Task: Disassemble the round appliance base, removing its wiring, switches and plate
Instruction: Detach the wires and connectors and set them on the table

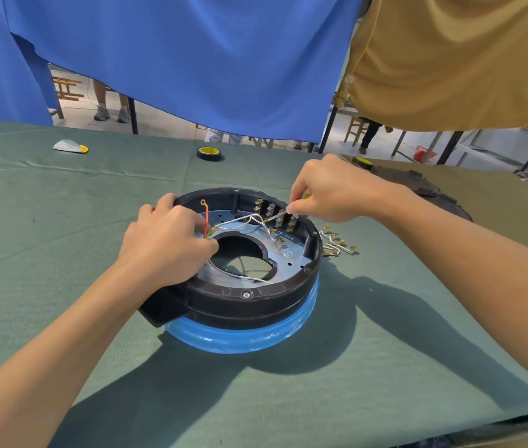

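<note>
The round base [246, 295] sits in the middle of the green table cloth [62, 221], open side up. The row of switches [272, 211] stands against its far-right inner wall.

The right hand [327, 192] is the nearer one to them. Its fingers are closed on a thin tool [277, 216] whose metal shaft runs down and to the left, and its tip lies at the switch terminals, where the white wires [246, 219] end. So the work lies just below and left of these fingertips.

The left hand [165, 240] grips the left rim with curled fingers. Its thumb reaches toward the foot of the red wire [207, 218] – whether it also pinches the wires, I cannot tell.

The metal plate [288, 257] is partly covered by this hand. The tool's handle is almost hidden in the right palm, and the exact terminal it touches is too small to make out. Some loose wires [337, 244] lie on the cloth just right of the base.
</note>
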Action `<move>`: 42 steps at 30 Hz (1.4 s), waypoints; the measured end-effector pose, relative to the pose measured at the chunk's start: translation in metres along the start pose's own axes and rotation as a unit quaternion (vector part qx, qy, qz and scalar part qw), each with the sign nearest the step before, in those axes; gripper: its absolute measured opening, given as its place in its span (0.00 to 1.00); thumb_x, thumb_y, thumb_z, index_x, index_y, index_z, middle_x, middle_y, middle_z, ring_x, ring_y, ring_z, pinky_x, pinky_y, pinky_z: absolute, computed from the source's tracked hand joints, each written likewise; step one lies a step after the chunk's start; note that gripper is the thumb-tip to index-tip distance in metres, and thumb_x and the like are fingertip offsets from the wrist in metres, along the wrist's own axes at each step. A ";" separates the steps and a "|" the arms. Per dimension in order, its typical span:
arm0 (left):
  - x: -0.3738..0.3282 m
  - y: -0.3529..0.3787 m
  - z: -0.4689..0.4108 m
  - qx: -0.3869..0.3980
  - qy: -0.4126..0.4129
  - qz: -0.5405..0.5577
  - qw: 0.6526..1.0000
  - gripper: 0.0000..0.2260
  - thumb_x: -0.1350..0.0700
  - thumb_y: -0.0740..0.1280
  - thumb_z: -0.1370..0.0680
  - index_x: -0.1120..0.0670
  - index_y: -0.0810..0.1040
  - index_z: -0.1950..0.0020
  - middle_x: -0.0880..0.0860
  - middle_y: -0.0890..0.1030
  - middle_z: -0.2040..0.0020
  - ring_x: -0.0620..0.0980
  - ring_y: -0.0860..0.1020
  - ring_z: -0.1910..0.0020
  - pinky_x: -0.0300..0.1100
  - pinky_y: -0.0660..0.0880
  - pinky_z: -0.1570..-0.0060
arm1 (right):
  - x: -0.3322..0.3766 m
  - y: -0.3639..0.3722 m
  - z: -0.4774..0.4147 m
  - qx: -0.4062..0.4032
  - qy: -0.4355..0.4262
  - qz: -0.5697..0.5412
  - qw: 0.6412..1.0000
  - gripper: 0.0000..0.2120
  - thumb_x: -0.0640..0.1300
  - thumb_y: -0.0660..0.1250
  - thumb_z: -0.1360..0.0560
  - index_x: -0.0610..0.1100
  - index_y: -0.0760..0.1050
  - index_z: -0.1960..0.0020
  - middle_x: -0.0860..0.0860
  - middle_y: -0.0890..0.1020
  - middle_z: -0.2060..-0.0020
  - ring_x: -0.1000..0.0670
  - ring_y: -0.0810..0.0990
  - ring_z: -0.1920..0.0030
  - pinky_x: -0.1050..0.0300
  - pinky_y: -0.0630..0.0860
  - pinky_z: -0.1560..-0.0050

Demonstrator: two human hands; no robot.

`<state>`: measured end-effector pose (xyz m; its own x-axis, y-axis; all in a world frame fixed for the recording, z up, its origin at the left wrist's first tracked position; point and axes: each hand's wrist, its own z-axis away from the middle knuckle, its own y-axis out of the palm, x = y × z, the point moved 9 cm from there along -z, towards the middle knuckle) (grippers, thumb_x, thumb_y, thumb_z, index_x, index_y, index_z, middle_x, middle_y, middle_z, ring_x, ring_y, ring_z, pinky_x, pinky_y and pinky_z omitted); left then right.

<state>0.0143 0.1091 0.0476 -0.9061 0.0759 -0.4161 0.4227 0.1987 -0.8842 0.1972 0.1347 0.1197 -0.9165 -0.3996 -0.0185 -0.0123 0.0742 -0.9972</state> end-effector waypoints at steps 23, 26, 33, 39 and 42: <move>-0.005 -0.001 -0.015 0.118 0.152 0.068 0.979 0.13 0.49 0.69 0.32 0.30 0.77 0.55 0.43 0.61 0.24 0.50 0.70 0.36 0.45 0.64 0.38 | 0.032 -0.009 0.017 0.078 -0.028 0.152 0.985 0.09 0.44 0.66 0.25 0.41 0.80 0.60 0.46 0.78 0.71 0.44 0.77 0.62 0.58 0.69 0.69; -0.005 -0.001 -0.013 0.127 0.145 0.075 0.978 0.15 0.46 0.63 0.39 0.30 0.76 0.55 0.43 0.62 0.25 0.50 0.68 0.32 0.47 0.63 0.35 | 0.019 -0.010 0.013 0.097 -0.005 0.116 0.988 0.11 0.50 0.68 0.25 0.43 0.83 0.59 0.49 0.80 0.71 0.48 0.77 0.65 0.58 0.72 0.67; -0.005 -0.001 -0.014 0.118 0.146 0.080 0.979 0.14 0.51 0.69 0.33 0.31 0.77 0.55 0.43 0.62 0.25 0.50 0.67 0.31 0.48 0.62 0.34 | -0.034 0.012 0.025 0.149 0.159 -0.212 0.953 0.12 0.47 0.72 0.26 0.40 0.84 0.62 0.50 0.73 0.77 0.53 0.62 0.79 0.62 0.59 0.79; -0.002 -0.002 -0.015 0.100 0.133 0.077 0.983 0.15 0.55 0.69 0.30 0.33 0.78 0.55 0.43 0.62 0.25 0.50 0.73 0.45 0.44 0.65 0.46 | 0.003 -0.009 0.024 0.062 0.060 0.044 0.995 0.11 0.49 0.68 0.25 0.42 0.83 0.58 0.48 0.79 0.72 0.48 0.74 0.69 0.59 0.69 0.70; -0.002 -0.002 -0.015 0.096 0.134 0.071 0.984 0.15 0.55 0.69 0.30 0.33 0.78 0.54 0.44 0.62 0.25 0.50 0.70 0.36 0.46 0.65 0.40 | 0.022 -0.007 0.026 0.044 0.033 0.093 0.994 0.15 0.41 0.66 0.25 0.40 0.71 0.69 0.42 0.71 0.73 0.45 0.69 0.71 0.57 0.64 0.71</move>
<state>0.0149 0.1228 0.0536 -0.7980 0.3494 -0.4910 0.5178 -0.0195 -0.8553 0.1877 0.1014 0.1248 -0.9237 -0.3257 -0.2020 0.1930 0.0599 -0.9794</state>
